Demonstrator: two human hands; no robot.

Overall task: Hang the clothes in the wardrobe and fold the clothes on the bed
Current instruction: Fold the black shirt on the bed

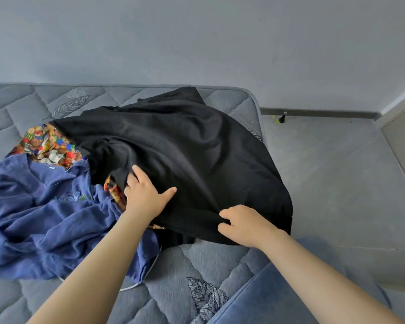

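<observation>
Evidently pinching the near hem of the black garment [185, 146] on the bed [204, 260] with right hand [243, 224] and clutching its side with left hand [145, 197], probably to spread it flat for folding.

Person, head view. Left forearm [98, 265] and right forearm [325, 281], both bare from the wrist to the lower frame edge, each ending in a bare grip: left grip [145, 197], right grip [246, 224]. At lower right, under the right forearm, a leg [267, 291] clad in mid-blue cloth of a denim look, its far edge blurred; which kind of garment it is cannot be told.
</observation>
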